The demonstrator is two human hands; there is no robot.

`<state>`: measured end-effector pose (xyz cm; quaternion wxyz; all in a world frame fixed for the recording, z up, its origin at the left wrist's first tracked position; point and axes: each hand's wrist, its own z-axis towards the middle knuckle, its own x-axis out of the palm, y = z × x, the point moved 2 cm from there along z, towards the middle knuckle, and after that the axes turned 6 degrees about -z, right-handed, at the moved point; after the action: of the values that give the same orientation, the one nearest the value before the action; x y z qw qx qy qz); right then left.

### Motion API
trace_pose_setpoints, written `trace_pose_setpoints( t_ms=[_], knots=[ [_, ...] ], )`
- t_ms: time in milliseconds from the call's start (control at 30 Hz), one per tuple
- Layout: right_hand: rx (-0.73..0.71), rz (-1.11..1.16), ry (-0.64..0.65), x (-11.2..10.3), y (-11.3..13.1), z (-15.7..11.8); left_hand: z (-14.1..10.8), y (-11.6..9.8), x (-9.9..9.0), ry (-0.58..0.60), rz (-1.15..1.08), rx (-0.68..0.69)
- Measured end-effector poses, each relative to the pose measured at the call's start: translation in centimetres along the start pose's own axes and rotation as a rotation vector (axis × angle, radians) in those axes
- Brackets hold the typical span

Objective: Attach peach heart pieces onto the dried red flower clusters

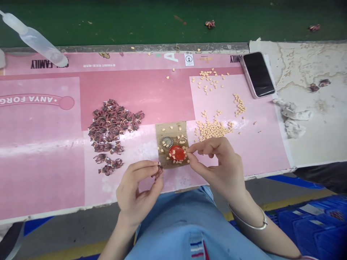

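Note:
Between the thumb and fingers of my left hand [141,189] is a small dark reddish-brown figure [157,172], partly covered by the fingertips. My right hand [217,166] is pinched at the right rim of a shallow red cap [177,153], apparently on a tiny cream-coloured piece, mostly hidden. The red cap has a few cream pieces in it and sits on a brown square mat [170,163]. Beside it on the mat lies a metal bottle cap [167,142] with more pieces. To the left is a pile of similar dark figures [111,124], some in loose rows below.
Many cream pieces [214,130] are heaped and scattered right of the mat. A phone [258,75] lies at the upper right, near crumpled tissue [295,115]. A translucent squeeze bottle [40,43] lies at the upper left. Behind the table runs a green surface [130,23] with stray figures.

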<state>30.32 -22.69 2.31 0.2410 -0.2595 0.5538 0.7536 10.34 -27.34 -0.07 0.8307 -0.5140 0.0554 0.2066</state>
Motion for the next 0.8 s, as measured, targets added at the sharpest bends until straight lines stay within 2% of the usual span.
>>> trace_pose_setpoints(
  t_ms=[133, 333, 600, 800],
  knots=[
    [-0.017, 0.071, -0.024, -0.2, 1.1, 0.1, -0.3, -0.3, 0.1, 0.009, -0.029, 0.003],
    [-0.207, 0.146, 0.02, -0.1, 3.8, 0.1, -0.6, -0.8, 0.1, -0.007, -0.026, 0.02],
    [-0.212, 0.12, 0.016, 0.9, 3.6, -0.4, -0.1, -1.5, 0.3, -0.002, 0.08, 0.078],
    [-0.311, 0.069, 0.054, 0.7, 3.7, -0.8, -0.6, -0.8, 0.2, 0.0, 0.086, 0.086]
  ],
)
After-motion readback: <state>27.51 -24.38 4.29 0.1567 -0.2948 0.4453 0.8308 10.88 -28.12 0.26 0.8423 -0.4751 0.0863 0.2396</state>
